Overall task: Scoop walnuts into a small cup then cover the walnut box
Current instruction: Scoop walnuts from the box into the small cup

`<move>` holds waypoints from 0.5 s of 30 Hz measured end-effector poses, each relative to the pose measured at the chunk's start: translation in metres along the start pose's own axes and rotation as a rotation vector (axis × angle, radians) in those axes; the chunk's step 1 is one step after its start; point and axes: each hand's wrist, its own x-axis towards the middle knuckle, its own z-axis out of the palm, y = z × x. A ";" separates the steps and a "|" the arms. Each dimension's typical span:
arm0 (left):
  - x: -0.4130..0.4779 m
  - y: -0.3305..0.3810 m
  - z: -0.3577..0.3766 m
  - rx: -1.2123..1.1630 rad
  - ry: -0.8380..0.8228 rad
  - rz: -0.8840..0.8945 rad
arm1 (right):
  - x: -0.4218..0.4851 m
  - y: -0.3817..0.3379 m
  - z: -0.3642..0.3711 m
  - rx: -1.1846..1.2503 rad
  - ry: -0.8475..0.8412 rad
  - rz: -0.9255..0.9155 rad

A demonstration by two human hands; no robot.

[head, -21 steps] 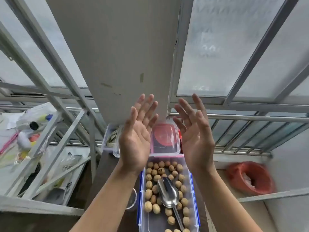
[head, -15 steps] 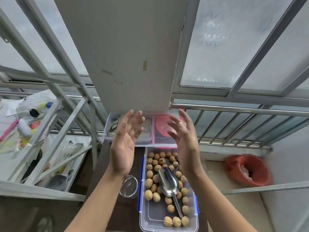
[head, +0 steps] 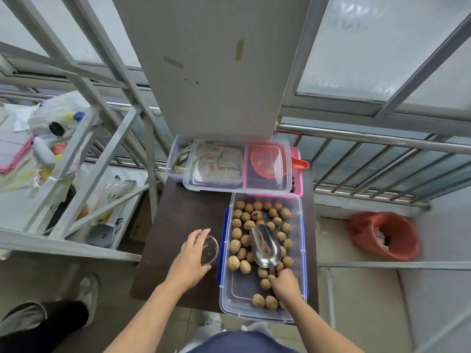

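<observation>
An open clear walnut box (head: 300, 250) with blue clips sits on the small dark table (head: 178, 225), with several walnuts (head: 240, 262) inside. A metal scoop (head: 265, 247) lies in the box, bowl pointing away. My right hand (head: 284, 285) is closed around its handle at the near end. A small clear cup (head: 210, 249) stands left of the box, and my left hand (head: 190, 256) rests on it with fingers curled over its rim. A clear lid (head: 237, 166) lies across the far containers.
Behind the walnut box stand a clear container of packets (head: 178, 159) and a pink container holding a red scoop (head: 299, 164). A metal shelf frame (head: 76, 154) with clutter rises at left. A red bucket (head: 384, 235) sits on the floor at right. Window railing (head: 369, 141) runs behind.
Both hands dropped from in front of my face to the table. My left hand landed on the cup and my right hand closed on the scoop handle. The view tilted downward.
</observation>
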 end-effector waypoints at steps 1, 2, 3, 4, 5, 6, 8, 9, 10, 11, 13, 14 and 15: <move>0.000 0.001 0.001 -0.001 0.013 0.001 | 0.001 -0.001 0.000 -0.036 -0.020 -0.020; 0.001 0.002 0.001 0.010 0.024 0.005 | 0.002 -0.003 0.001 -0.073 -0.039 -0.041; 0.001 0.002 0.001 0.027 0.030 0.005 | 0.001 -0.006 0.002 -0.083 -0.049 -0.056; 0.001 0.003 0.001 0.042 0.035 0.004 | 0.001 -0.008 0.002 -0.071 -0.057 -0.070; 0.001 0.002 0.002 0.052 0.039 0.007 | 0.001 -0.011 0.002 -0.036 -0.066 -0.090; 0.001 0.001 0.003 0.057 0.042 0.012 | 0.001 -0.014 0.002 0.025 -0.085 -0.114; 0.000 0.000 0.005 0.058 0.045 0.019 | -0.003 -0.018 0.001 0.201 -0.134 -0.137; 0.000 0.000 0.005 0.053 0.048 0.020 | -0.006 -0.020 0.000 0.280 -0.163 -0.146; 0.000 0.000 0.006 0.044 0.052 0.020 | -0.009 -0.022 -0.003 0.310 -0.176 -0.170; 0.000 0.000 0.007 0.033 0.057 0.019 | -0.012 -0.022 -0.006 0.284 -0.170 -0.214; 0.001 0.000 0.008 0.009 0.070 0.018 | -0.017 -0.019 -0.016 0.148 -0.141 -0.296; 0.001 -0.001 0.008 -0.004 0.074 0.018 | -0.021 -0.015 -0.023 0.069 -0.122 -0.315; 0.002 -0.002 0.009 -0.014 0.077 0.017 | -0.026 -0.011 -0.030 -0.011 -0.107 -0.329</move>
